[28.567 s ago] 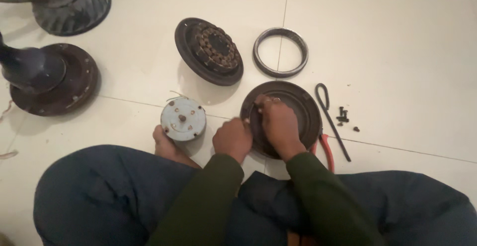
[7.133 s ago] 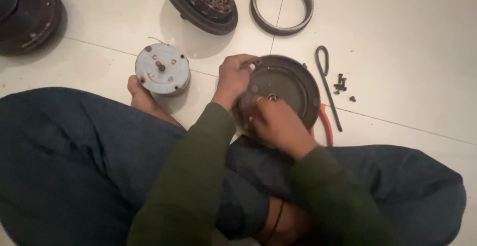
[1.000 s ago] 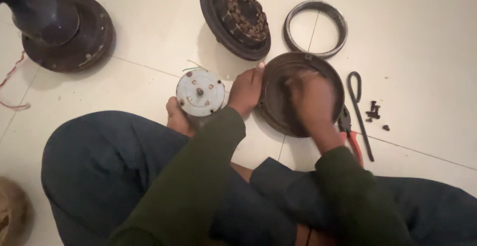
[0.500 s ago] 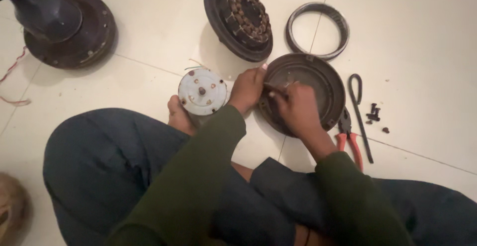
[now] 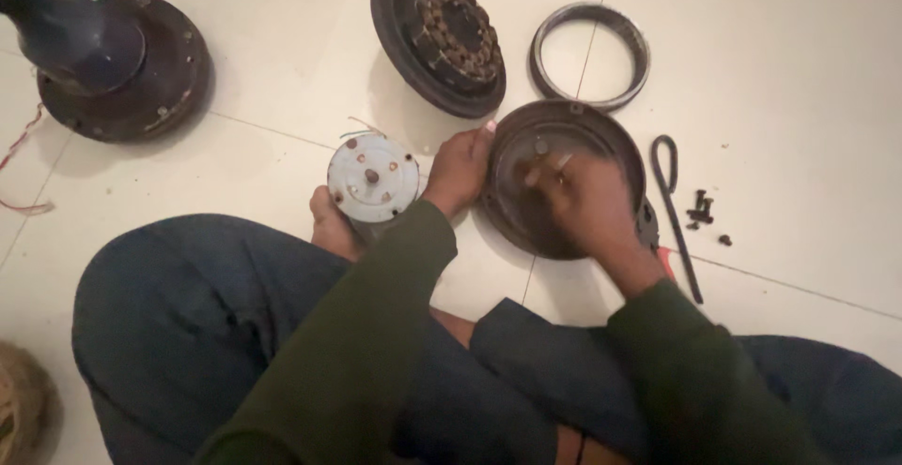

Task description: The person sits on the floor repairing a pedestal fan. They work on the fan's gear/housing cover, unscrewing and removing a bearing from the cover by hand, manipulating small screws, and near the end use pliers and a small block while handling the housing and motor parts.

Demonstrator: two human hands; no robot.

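Both hands (image 5: 526,188) on round cover (image 5: 601,127) (floor)

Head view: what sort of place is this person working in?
Probably a room floor at home or in a small repair shop, not a workbench. The person sits cross-legged on pale floor tiles, with a stator with windings, a metal ring and loose screws around them.

Left hand (image 5: 458,170) curled in a grip, right hand (image 5: 584,204) fingers bunched downward.
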